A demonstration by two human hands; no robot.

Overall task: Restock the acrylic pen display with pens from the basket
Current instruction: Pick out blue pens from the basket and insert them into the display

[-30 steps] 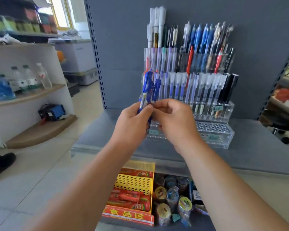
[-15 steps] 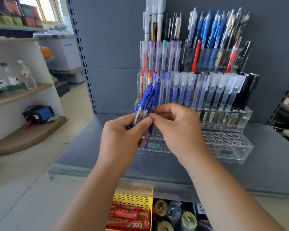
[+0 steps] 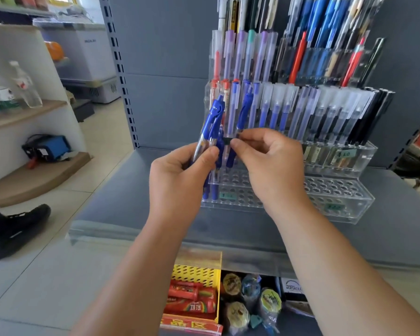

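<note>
The left hand grips a bunch of blue click pens. Its fingers curl round the clear barrels and the thumb presses across their front. The clips stand above the fist, leaning slightly right.

The right hand pinches a single pen at mid-barrel between thumb and forefinger, with its other fingers loosely curled. This pen is tilted, clip up and to the right, point down and to the left. It is just beside the bunch but apart from it. Its point hangs at the left end of the front tier of the display. It may already touch a hole there, but the hands crowd the spot and that cannot be told.

The display stands on a grey shelf against the back panel. Its front tier is a clear block of round holes. Two blue pens stand in it at the far left, just beyond the left hand's knuckles. The tier above holds a packed row of capped pens, frosted ones with black ones at the right end. Higher tiers carry purple-capped, red and blue pens.

Below the shelf edge a yellow bin holds red candy packs. To the left, a black shoe rests on the tiled floor and water bottles stand on a wooden ledge.
</note>
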